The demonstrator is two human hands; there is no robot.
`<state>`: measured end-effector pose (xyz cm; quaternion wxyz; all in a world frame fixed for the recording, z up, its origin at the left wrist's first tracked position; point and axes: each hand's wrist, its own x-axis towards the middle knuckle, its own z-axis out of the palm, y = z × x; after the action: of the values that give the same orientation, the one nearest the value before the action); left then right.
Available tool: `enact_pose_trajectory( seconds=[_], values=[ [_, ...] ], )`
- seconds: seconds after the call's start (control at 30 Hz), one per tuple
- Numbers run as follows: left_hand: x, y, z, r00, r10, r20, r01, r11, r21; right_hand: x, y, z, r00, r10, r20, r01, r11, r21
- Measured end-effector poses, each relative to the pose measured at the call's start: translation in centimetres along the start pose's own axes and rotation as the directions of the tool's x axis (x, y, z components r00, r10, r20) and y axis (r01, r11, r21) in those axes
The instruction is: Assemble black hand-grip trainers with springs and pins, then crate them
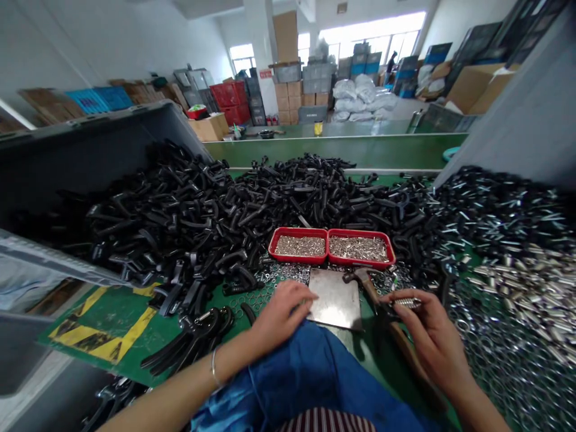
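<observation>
My left hand [288,305] rests at the left edge of a flat metal plate [335,300], its thumb apart from the loosely bent fingers and nothing visible between them. Between thumb and fingers, my right hand [429,330] pinches a small coil spring [408,303] of shiny metal. A dark part sits close to those fingertips; whether it is held too, I cannot tell. The hammer [365,282] lies right of the plate, its wooden handle [411,354] running beneath my right hand. Two red trays [299,260] of tiny metal pins stand behind the plate.
Black handle-shaped parts [252,210] are heaped across the back and left, spilling from a grey bin [180,120]. To the right lie silver cylinders [535,294], metal rings [508,354] and dark screws [508,204]. A green conveyor [333,150] crosses behind; a person [391,63] stands far off.
</observation>
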<state>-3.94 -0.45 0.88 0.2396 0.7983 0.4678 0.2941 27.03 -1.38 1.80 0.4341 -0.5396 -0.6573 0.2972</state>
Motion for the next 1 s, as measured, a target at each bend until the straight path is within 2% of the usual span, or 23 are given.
enact_pose_trajectory(
  seconds=[0.07,0.13,0.17,0.27,0.37,0.5,0.6,0.67,0.73,0.77,0.8,0.9,1.0],
  values=[
    [6.4,-2.3,-2.0,0.998,-0.031,-0.052,0.031,1.000,0.000,-0.1,0.3,1.0,0.995,0.096,0.039,-0.100,0.991,0.095],
    [12.9,-5.1,-3.2,0.990,-0.124,-0.074,0.130,0.988,0.086,-0.3,0.2,2.4,0.976,0.191,0.102,-0.212,0.943,0.257],
    [15.9,-6.6,-3.5,0.977,-0.185,-0.107,0.200,0.968,0.154,-0.4,0.1,3.1,0.962,0.236,0.140,-0.270,0.900,0.342],
    [23.6,-10.1,-3.4,0.949,-0.232,-0.214,0.279,0.934,0.224,-0.6,0.1,5.0,0.909,0.331,0.254,-0.417,0.744,0.522],
    [28.8,-12.1,-2.4,0.924,-0.247,-0.291,0.322,0.914,0.246,-0.6,0.6,6.0,0.866,0.343,0.364,-0.500,0.627,0.597],
    [32.3,-13.2,-0.8,0.921,-0.256,-0.295,0.329,0.915,0.233,-0.2,1.6,6.5,0.804,0.385,0.452,-0.593,0.488,0.640],
    [33.1,-13.0,-1.0,0.909,-0.245,-0.337,0.329,0.918,0.220,0.1,1.8,6.6,0.757,0.405,0.513,-0.651,0.387,0.654],
    [32.9,-12.0,-2.2,0.856,-0.196,-0.478,0.292,0.947,0.135,0.0,1.7,6.8,0.732,0.394,0.555,-0.678,0.339,0.653],
    [32.1,-10.3,-3.9,0.759,-0.155,-0.632,0.152,0.987,-0.059,-0.4,1.5,7.3,0.710,0.374,0.596,-0.701,0.303,0.645],
    [31.3,-9.1,-4.7,0.726,-0.166,-0.668,0.057,0.982,-0.182,-0.7,1.5,7.5,0.700,0.363,0.615,-0.712,0.291,0.639],
    [30.1,-7.8,-5.3,0.724,-0.196,-0.661,-0.027,0.950,-0.310,-1.0,1.4,7.8,0.689,0.350,0.635,-0.723,0.283,0.629],
    [24.4,-3.6,-5.3,0.839,-0.288,-0.461,-0.099,0.753,-0.651,-2.1,1.2,8.4,0.668,0.313,0.675,-0.744,0.289,0.603],
    [16.4,0.0,-2.7,0.922,-0.275,-0.273,-0.120,0.468,-0.876,-2.7,1.2,8.2,0.697,0.324,0.640,-0.717,0.343,0.608]
  ],
)
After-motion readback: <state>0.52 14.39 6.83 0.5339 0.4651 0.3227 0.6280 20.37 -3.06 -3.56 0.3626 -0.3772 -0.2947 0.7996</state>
